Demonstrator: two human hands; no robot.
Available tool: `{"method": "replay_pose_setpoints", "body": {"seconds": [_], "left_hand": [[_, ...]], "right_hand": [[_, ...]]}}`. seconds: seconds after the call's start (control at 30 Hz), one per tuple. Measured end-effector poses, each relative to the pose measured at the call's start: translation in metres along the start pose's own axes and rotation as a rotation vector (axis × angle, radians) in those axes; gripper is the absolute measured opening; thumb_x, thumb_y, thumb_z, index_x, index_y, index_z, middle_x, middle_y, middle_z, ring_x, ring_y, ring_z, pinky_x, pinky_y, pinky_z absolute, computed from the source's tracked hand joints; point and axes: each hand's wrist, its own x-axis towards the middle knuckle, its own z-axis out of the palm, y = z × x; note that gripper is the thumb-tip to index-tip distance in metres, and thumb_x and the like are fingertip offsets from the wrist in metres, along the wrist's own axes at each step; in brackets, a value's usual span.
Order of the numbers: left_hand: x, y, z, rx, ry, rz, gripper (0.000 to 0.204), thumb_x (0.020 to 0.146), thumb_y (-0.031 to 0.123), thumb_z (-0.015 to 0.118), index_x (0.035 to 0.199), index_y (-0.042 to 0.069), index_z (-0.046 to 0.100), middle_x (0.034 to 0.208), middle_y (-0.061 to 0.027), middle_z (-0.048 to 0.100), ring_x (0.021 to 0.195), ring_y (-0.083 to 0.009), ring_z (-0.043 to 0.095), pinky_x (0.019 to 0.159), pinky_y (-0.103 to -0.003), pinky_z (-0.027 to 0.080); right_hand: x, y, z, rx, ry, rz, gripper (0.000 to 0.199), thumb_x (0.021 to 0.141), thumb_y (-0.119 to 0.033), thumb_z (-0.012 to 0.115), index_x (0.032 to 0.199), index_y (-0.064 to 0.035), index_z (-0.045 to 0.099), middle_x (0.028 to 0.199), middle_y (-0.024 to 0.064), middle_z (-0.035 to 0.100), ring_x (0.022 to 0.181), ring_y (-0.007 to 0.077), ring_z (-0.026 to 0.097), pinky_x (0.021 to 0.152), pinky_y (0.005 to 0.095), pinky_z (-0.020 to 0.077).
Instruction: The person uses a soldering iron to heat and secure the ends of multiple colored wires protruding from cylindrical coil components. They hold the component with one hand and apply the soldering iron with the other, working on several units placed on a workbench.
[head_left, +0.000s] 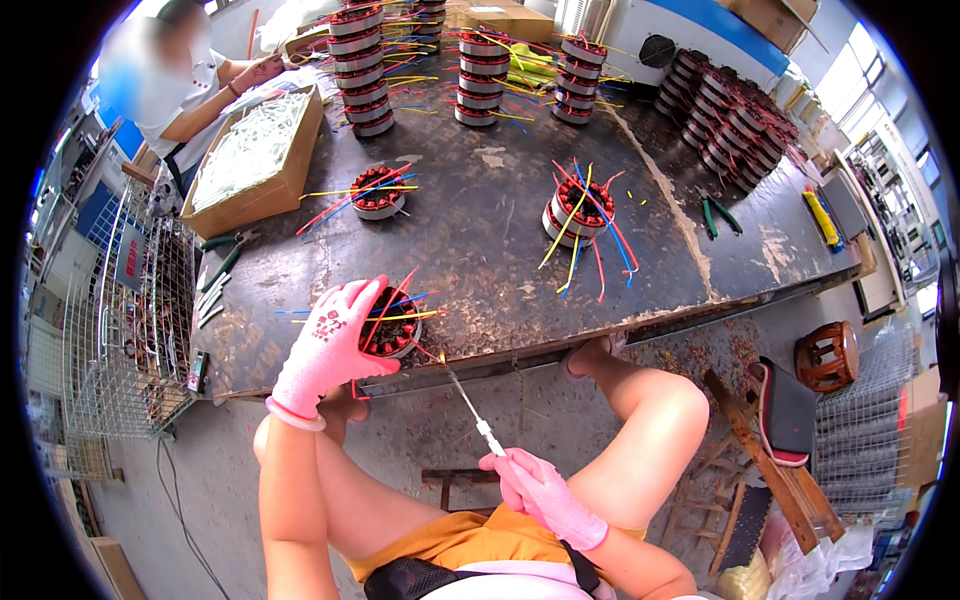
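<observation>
appearing at the near edge of the worktop in the head view, a wound ring was clamped in the left grip; the right grip enclosed a slim tool, an orange glow near its tip. this ring seemed part-done; two separate rings possibly remained.

There are two gloved hands, one white-handled tool, two pliers.

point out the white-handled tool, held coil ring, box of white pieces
white-handled tool (487, 431), head view: handle
held coil ring (404, 338), head view: windings
box of white pieces (252, 207), head view: near wall
</observation>
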Motion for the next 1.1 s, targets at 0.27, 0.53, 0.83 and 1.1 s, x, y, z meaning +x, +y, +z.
{"method": "replay_pose_setpoints", "body": {"seconds": [0.27,0.53,0.83,1.1], "left_hand": [[0.0003,0.0002,0.0003,0.001,0.004,0.013,0.096,0.054,0.024,0.085,0.137,0.002,0.042,0.130,-0.0158,0.050,0.121,-0.0363,0.045,0.106,-0.043,0.035],[0.0017,0.0054,-0.0022,0.010,-0.022,-0.020,0.095,0.055,0.024,0.085,0.137,0.001,0.043,0.130,-0.0170,0.049,0.121,-0.0358,0.045,0.106,-0.043,0.035],[0.0026,0.0046,-0.0011,0.027,-0.025,-0.018,0.097,0.054,0.023,0.085,0.138,0.003,0.042,0.131,-0.0169,0.050,0.120,-0.0359,0.046,0.104,-0.043,0.037],[0.0053,0.0000,-0.0018,0.000,-0.026,-0.005,0.096,0.052,0.021,0.084,0.137,0.004,0.044,0.130,-0.0173,0.051,0.119,-0.0362,0.049,0.101,-0.042,0.040]], "right_hand": [[0.0004,-0.0007,0.0012,0.032,-0.011,-0.014,0.027,0.101,-0.023,0.048,0.110,-0.0001,0.059,0.063,-0.0050,0.041,0.052,0.0044,0.036,0.047,0.0214,0.0270],[0.0015,-0.0005,0.0009,-0.014,-0.009,-0.040,0.028,0.100,-0.023,0.047,0.105,0.0006,0.061,0.065,-0.0028,0.045,0.052,0.0055,0.039,0.049,0.0222,0.0313],[0.0011,-0.0009,0.0017,-0.017,0.001,-0.030,0.030,0.100,-0.025,0.046,0.108,0.0010,0.060,0.060,-0.0032,0.042,0.051,0.0048,0.036,0.048,0.0219,0.0285],[0.0002,-0.0028,0.0010,-0.021,-0.014,-0.032,0.028,0.099,-0.022,0.047,0.104,0.0014,0.061,0.064,-0.0010,0.045,0.053,0.0066,0.041,0.050,0.0238,0.0324]]}}
